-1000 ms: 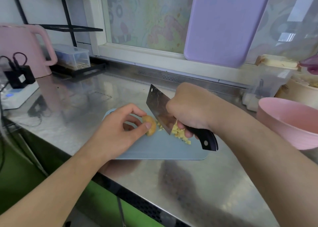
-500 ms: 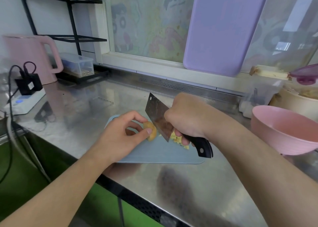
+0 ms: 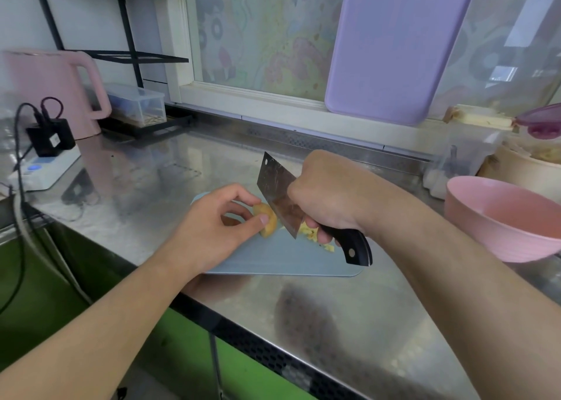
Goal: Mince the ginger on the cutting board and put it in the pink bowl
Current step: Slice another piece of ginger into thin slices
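Stainless-steel worktop (image 3: 364, 323), reflective, runs below a window sill. On it lies a pale blue plastic cutting board (image 3: 285, 257), flat, near the front edge. Left hand (image 3: 212, 229) rests on the board's left part; thumb and forefinger pinch a yellow-tan knob of ginger (image 3: 268, 222), which sits on the board. Right hand (image 3: 328, 199) is clenched round the black riveted handle of a steel cleaver (image 3: 279, 196); the blade is tilted, its tip corner raised toward the window, its cutting edge coming down just to the right of the knob. Whether the edge touches the board cannot be told. A small scatter of minced yellow ginger bits (image 3: 315, 235) lies on the board under and beside the right hand's fingers, partly hidden by them. Round pink bowl (image 3: 501, 217) stands on the worktop to the right of the board, apart from it; its visible inside shows no ginger. Behind it, at the right edge, a cream-coloured pot (image 3: 522, 172) and a clear plastic container (image 3: 467, 154). A lilac plastic board (image 3: 394, 44) leans upright against the window. At left: a pink electric kettle (image 3: 51, 90), a white power strip (image 3: 45, 169) with a black plug adapter (image 3: 51, 138) in it, a clear lidded box (image 3: 136, 105) on the foot of a black wire rack (image 3: 127, 53).
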The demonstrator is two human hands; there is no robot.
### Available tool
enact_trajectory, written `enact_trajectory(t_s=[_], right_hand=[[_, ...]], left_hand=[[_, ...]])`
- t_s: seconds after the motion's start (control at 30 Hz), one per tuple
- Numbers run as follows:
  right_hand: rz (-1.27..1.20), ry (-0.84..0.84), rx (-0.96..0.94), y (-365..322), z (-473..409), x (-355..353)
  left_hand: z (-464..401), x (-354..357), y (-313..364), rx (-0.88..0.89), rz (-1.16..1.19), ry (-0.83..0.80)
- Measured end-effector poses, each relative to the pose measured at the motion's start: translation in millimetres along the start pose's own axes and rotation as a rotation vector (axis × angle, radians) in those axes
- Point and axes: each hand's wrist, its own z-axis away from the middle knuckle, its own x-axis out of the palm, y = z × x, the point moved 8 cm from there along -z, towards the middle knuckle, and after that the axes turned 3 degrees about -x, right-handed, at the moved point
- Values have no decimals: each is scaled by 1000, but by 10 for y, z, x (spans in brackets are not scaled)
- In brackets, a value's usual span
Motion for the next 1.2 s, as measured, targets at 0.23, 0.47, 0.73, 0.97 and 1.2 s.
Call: enact_trajectory(t_s=[0.23,0.47,0.73,0.97,1.2], right_hand=[[0,-20,-3,5,-86,51],[58,22,-80,-86,-152,63],[191,-98,-57,-78,-226,196],[138,-65,-49,-46,-308,243],[214,97,-138,-85,-360,487]], left_hand=[[-18,15,-1,27,25,-1],[-29,31,-12,39,38,-3],[-28,24,5,52,21,0],[-29,23,33,61,3,7],[-18,22,9,50,32,-55]])
